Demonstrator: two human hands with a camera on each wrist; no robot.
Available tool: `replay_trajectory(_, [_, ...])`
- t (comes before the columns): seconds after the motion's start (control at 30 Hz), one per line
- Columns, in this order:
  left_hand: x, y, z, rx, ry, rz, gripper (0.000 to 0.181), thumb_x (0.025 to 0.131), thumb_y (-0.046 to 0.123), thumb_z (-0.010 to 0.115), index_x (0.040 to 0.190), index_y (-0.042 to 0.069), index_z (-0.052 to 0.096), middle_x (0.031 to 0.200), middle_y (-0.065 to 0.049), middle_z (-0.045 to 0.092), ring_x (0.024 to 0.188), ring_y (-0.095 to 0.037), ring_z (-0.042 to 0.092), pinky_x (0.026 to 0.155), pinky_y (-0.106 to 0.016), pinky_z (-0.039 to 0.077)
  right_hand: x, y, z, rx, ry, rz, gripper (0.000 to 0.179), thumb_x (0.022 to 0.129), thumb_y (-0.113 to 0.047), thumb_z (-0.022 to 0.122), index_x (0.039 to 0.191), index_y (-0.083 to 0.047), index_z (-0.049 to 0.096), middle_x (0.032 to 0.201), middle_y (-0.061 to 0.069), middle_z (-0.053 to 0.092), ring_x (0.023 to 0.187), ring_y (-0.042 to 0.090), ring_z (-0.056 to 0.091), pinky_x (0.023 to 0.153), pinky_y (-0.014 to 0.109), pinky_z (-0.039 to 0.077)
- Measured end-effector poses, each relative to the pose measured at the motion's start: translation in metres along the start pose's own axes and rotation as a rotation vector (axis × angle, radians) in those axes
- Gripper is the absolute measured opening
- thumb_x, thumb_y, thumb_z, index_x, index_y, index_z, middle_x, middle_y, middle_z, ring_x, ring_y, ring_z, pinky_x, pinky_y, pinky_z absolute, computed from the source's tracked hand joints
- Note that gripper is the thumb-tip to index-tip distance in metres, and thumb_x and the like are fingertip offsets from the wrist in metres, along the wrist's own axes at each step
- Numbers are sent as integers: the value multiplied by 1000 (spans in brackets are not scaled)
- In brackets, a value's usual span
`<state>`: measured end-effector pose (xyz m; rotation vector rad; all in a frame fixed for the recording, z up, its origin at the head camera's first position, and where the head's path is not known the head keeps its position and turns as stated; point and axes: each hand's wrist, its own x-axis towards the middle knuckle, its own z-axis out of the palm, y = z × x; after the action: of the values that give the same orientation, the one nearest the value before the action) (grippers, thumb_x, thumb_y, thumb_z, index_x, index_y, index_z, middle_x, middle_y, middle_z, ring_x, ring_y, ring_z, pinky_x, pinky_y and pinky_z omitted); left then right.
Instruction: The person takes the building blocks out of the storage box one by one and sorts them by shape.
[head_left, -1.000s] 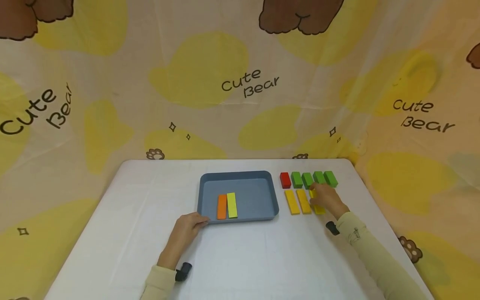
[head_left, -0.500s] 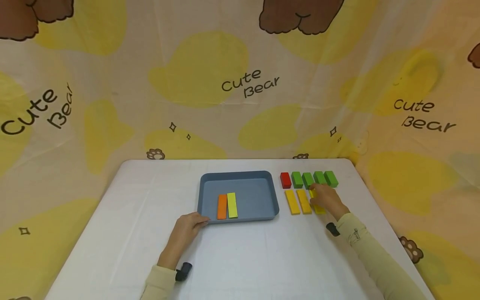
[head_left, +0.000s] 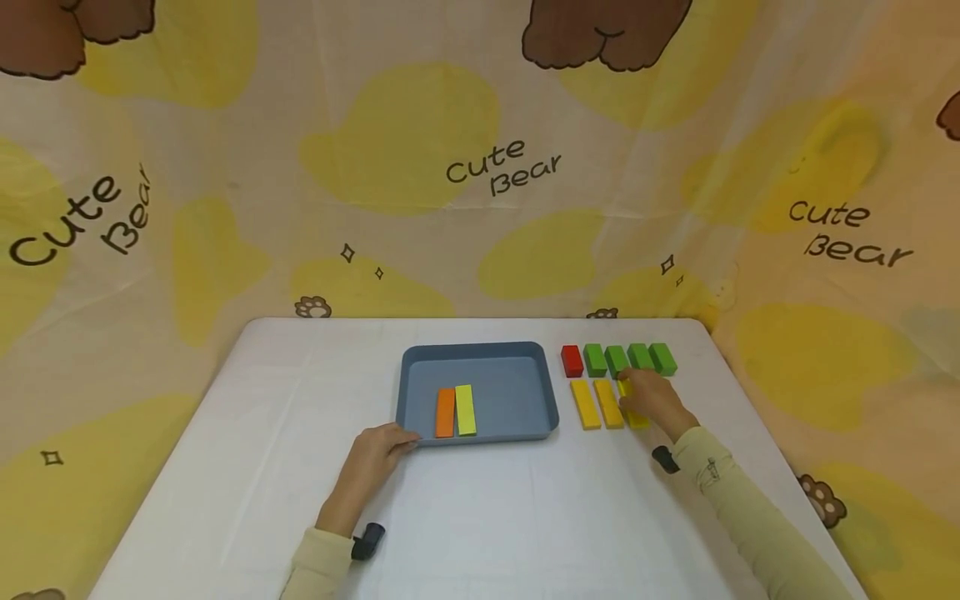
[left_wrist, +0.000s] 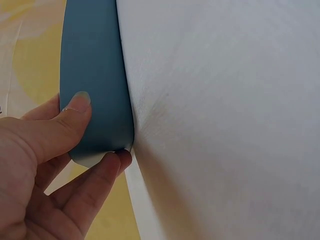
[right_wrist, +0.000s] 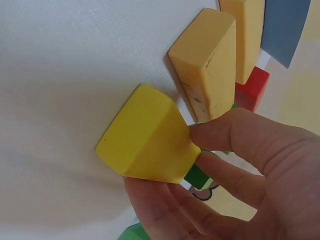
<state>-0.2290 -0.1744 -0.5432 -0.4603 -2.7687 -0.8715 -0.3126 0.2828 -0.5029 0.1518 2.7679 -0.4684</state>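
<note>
At the tray's near left corner my left hand (head_left: 375,450) holds the blue-grey tray (head_left: 510,437). In the left wrist view the thumb lies on the tray's outer wall (left_wrist: 97,60) and the fingertips are at its corner. Inside the tray lie an orange block (head_left: 445,412) and a lime-yellow block (head_left: 465,410), side by side. On the right, my right hand (head_left: 656,400) grips a bright yellow block (right_wrist: 147,135) between thumb and fingers. Two duller yellow blocks stand just left of it, the nearer one (right_wrist: 210,60) close beside the thumb.
Behind the yellow row stand a red block (head_left: 572,361) and several green blocks (head_left: 596,360). The white table (head_left: 480,517) ends at a cloth backdrop (head_left: 405,133) at the back and sides.
Both hands stay almost where they were, the left at the tray and the right on the yellow block. The head view has shifted very slightly.
</note>
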Motion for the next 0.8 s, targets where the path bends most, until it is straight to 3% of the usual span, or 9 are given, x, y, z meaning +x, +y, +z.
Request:
replay_trajectory(0.23, [0,2,-1,8,7,7,14,78,5,78,90,11,80,77,-1,72,70,-13,65,64,-24,54,-5,-2,-7,-38,-6,-12,48,92,-19,65,135,-1,54,138,27,52,121,44,50,103,62,41])
replay_trajectory(0.37, [-1,2,-2,11,10,9,14,77,4,78,90,11,80,77,-1,72,70,-14,65,64,-24,54,-12,-12,-12,-56,62,-66,45,95,-21,62,134,0,55,135,27,55,120,44,52,101,61,43])
replay_trajectory(0.57, [0,3,-2,9,10,4,14,78,4,78,90,10,80,79,-1,73,71,-14,66,64,-24,54,-24,-54,-12,-72,157,-153,45,95,-23,63,135,-3,56,137,23,56,126,44,49,105,59,42])
replay_trajectory(0.8, [-1,1,-2,6,24,28,13,78,5,78,89,11,80,78,0,73,70,-13,65,63,-24,54,-29,-109,3,-89,208,-294,40,94,-24,64,129,-4,61,123,17,66,110,34,61,97,49,52])
